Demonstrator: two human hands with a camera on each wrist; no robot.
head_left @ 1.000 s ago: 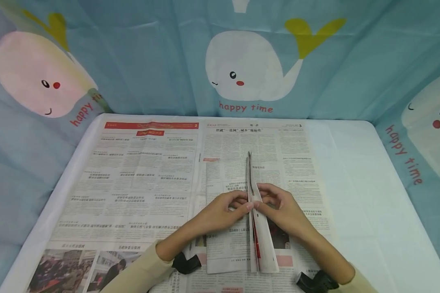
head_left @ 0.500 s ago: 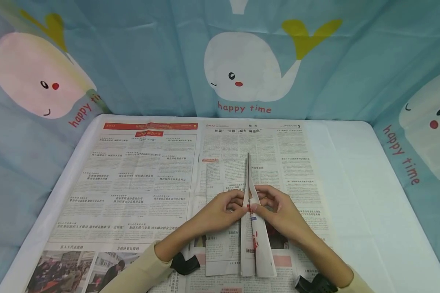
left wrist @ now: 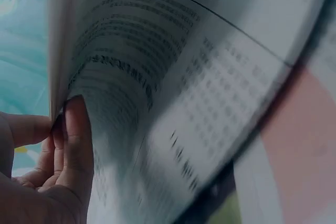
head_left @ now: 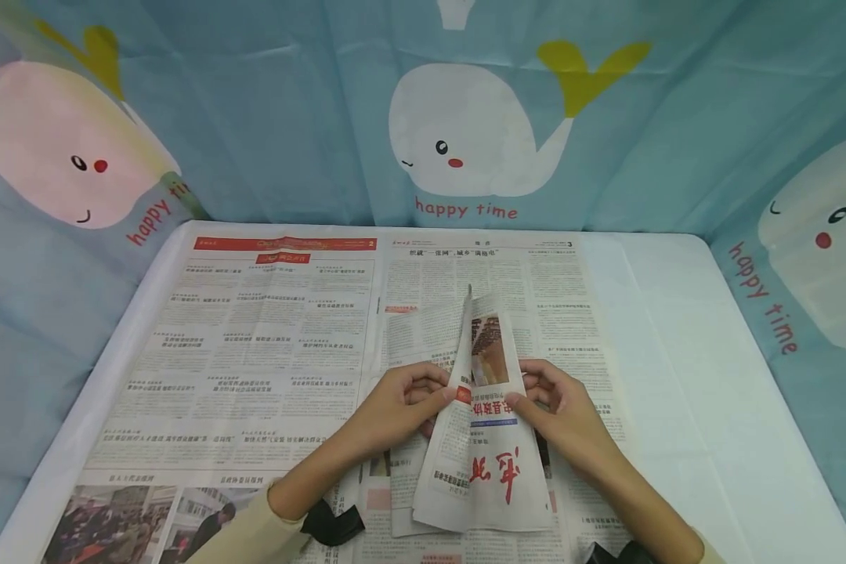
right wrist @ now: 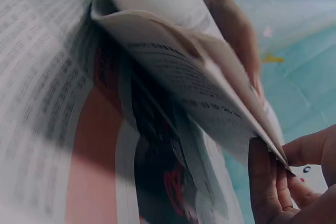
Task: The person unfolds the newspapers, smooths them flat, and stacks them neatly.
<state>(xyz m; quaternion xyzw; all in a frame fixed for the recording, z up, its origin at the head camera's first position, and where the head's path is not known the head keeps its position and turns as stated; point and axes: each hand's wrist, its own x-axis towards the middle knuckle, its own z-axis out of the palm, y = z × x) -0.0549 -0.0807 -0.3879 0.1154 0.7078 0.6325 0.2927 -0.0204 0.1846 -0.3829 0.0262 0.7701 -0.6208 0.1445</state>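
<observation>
Upright between both hands is a folded newspaper (head_left: 504,439), partly opened into two flaps with red lettering and a photo on the inner right face. My left hand (head_left: 398,403) pinches the left flap between thumb and fingers; the left wrist view shows the pinched layers above the hand (left wrist: 63,161) and the page curving away. Thumb and fingers of my right hand (head_left: 567,415) pinch the right flap's outer edge, seen also in the right wrist view, where the right hand (right wrist: 286,182) grips several thin layers. Newspaper beneath hides partly behind the flaps.
A large spread newspaper (head_left: 275,337) covers the left and middle of the white table (head_left: 684,352). Bare white tabletop shows on the right. A blue curtain (head_left: 289,117) with printed whales hangs around the back and sides. Black wrist straps (head_left: 333,525) sit near the front edge.
The folded newspaper, held nearly closed before, has spread open. My left hand has moved left and my right hand right, each carrying a flap, so the inner page now shows.
</observation>
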